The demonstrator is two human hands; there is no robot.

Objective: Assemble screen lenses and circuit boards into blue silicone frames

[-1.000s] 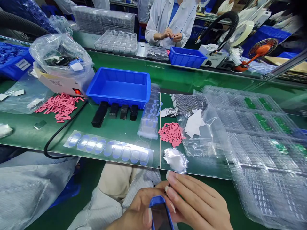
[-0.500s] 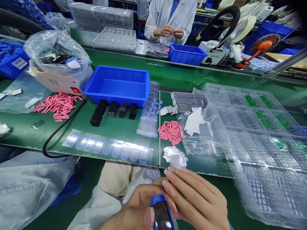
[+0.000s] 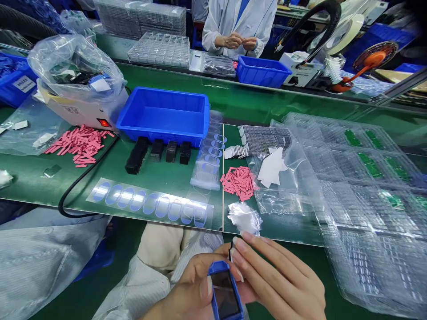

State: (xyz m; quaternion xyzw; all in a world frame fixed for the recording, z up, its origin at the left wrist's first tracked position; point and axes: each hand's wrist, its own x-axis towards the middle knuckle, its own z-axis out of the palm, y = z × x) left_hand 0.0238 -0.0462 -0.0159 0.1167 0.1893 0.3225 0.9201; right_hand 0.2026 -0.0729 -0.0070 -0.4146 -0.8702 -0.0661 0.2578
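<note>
risks, largest first: rectangular blue plastic-framed device with a dark glossy face point(image 3: 227, 293), held just off the near edge of a long green bench point(image 3: 160, 178); left hand point(image 3: 190, 284) clamped on the frame, thumb along one side; a loosened grip could drop it, and the bare thumb, beside the face, could smudge it; thin black piece with a pale edge point(image 3: 230, 253), at the fingertips of the right hand point(image 3: 283, 280); right fingers close together, whether pinched on the piece cannot be told; a careless shift could bend or lose it;

surface and room: beyond the bench, a co-worker in a white coat point(image 3: 240, 26); at right, clear plastic trays point(image 3: 350, 213); rectangular blue plastic tub point(image 3: 160, 132); clear film strip with bluish ovals point(image 3: 151, 204); four black blocks point(image 3: 171, 152); heaped pink slips point(image 3: 238, 183).
</note>
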